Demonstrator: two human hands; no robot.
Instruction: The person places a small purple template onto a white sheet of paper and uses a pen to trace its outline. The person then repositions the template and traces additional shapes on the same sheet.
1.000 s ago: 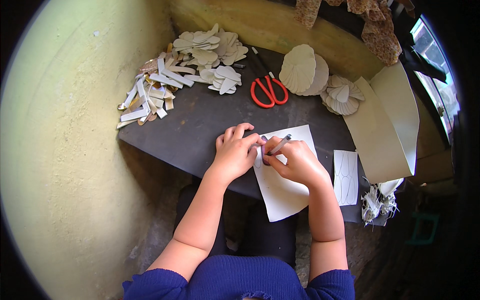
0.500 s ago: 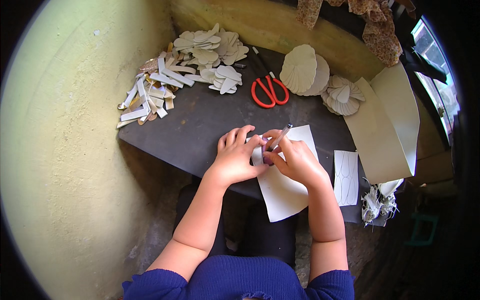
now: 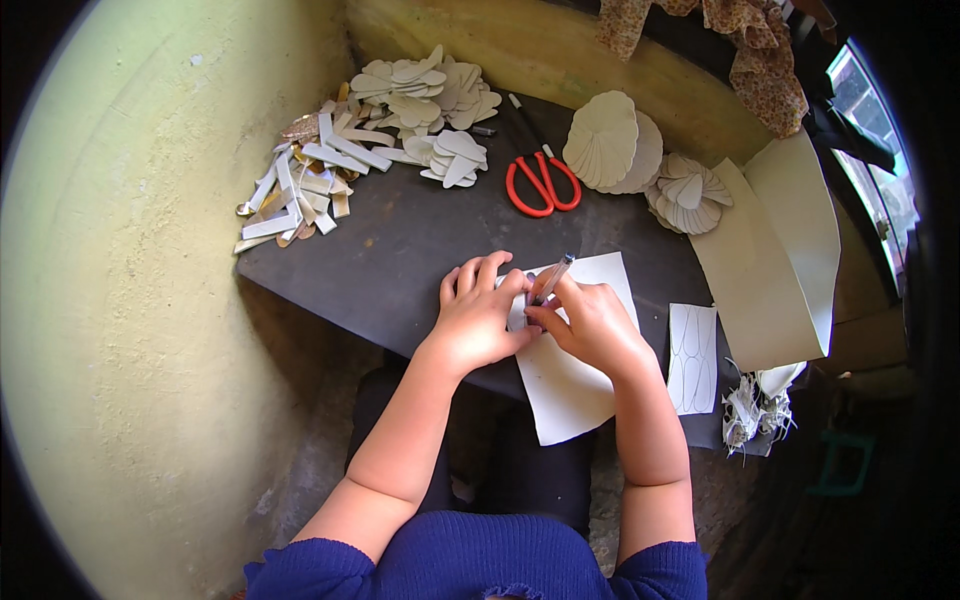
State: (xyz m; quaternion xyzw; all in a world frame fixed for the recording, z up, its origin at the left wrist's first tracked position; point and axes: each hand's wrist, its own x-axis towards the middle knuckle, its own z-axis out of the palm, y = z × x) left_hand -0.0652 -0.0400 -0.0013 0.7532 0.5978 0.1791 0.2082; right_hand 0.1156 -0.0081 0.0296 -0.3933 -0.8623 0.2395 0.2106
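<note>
A white sheet [image 3: 575, 385] lies slanted on the dark table, its near end hanging past the table's front edge. My right hand [image 3: 590, 325] is closed around a clear-barrelled pen [image 3: 562, 270], its tip hidden behind the fingers over the sheet. Beside it, my left hand [image 3: 475, 315] lies with fingers spread, across the sheet's left side. Between the hands a small purplish piece [image 3: 531, 300] shows against the paper; its shape is mostly covered. To the right rests a smaller white card [image 3: 691, 358] with petal-like outlines drawn on it.
Red-handled scissors [image 3: 543, 185] lie at the back of the table [image 3: 400, 240]. Cut petal-shaped pieces [image 3: 410, 95] and a heap of strips [image 3: 300, 185] occupy the far left. Fanned pieces [image 3: 602, 140] stand behind, with a large bent sheet [image 3: 765, 260] and white scraps [image 3: 750, 410] at right.
My right hand and the pen have shifted slightly, the pen's upper end now lower and further left. Less of the purplish piece shows. My left hand stays nearly still.
</note>
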